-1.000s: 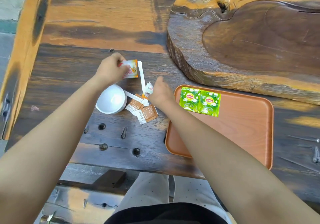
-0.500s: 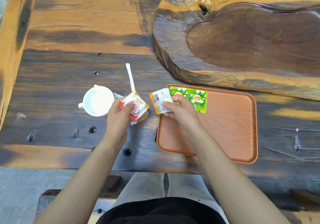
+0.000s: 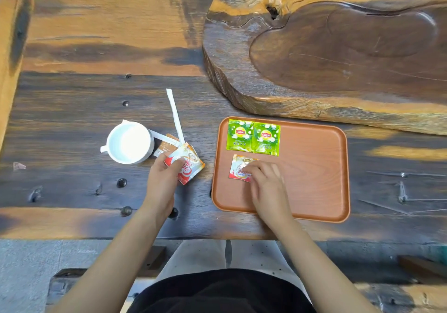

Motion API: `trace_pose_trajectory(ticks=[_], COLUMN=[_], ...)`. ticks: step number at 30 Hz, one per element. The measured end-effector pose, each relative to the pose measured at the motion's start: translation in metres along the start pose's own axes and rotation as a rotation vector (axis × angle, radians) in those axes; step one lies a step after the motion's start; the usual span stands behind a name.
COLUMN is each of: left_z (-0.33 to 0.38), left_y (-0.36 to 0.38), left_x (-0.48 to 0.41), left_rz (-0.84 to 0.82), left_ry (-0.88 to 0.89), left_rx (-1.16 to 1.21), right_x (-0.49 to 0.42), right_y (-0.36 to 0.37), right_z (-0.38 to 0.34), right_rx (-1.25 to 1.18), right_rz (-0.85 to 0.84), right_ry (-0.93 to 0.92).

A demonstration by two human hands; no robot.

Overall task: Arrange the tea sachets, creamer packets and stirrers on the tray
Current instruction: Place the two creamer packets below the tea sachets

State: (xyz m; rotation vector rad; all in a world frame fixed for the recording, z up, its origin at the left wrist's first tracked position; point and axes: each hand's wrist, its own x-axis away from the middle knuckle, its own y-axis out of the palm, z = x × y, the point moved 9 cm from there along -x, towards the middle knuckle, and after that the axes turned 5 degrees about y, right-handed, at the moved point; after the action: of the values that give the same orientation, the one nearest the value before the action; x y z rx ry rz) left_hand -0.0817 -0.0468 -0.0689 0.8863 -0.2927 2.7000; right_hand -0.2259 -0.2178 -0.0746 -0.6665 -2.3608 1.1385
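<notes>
An orange-brown tray [image 3: 314, 187] lies on the dark wooden table. Two green tea sachets [image 3: 252, 137] sit side by side in its far left corner. Just below them a red-and-white creamer packet [image 3: 238, 166] lies flat on the tray, with the fingers of my right hand [image 3: 264, 179] pressed on it. My left hand [image 3: 164, 179] holds a second creamer packet [image 3: 189, 166] just above the table, left of the tray. A paper-wrapped stirrer [image 3: 174, 114] lies on the table behind it, and brown packets [image 3: 165, 144] lie beside the cup.
A white cup [image 3: 128, 142] stands left of the packets. A thick carved slab of wood [image 3: 338, 58] fills the far right of the table, just behind the tray. Metal bolt heads [image 3: 121, 182] stud the table near its front edge.
My right hand carried its creamer packet onto the tray and laid it flat below the tea sachets. My left hand kept its packet, staying left of the tray.
</notes>
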Motion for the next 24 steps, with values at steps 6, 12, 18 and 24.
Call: trace_pose_trajectory(ticks=[6, 12, 18, 24], left_z=[0.000, 0.001, -0.002, -0.007], left_y=[0.006, 0.005, 0.004, 0.001], left_x=[0.000, -0.003, -0.003, 0.001], left_rz=[-0.024, -0.031, -0.031, -0.043], left_ry=[-0.008, -0.014, -0.021, -0.028], left_rx=[0.007, 0.006, 0.017, -0.033], right_x=[-0.019, -0.010, -0.003, -0.011], right_y=[0.009, 0.010, 0.012, 0.017], right_z=[-0.007, 0.001, -0.009, -0.012], right_rx=[0.201, 0.220, 0.203, 0.267], right_rz=[-0.134, -0.082, -0.097, -0.176], right_ry=[-0.154, -0.057, -0.280, -0.210])
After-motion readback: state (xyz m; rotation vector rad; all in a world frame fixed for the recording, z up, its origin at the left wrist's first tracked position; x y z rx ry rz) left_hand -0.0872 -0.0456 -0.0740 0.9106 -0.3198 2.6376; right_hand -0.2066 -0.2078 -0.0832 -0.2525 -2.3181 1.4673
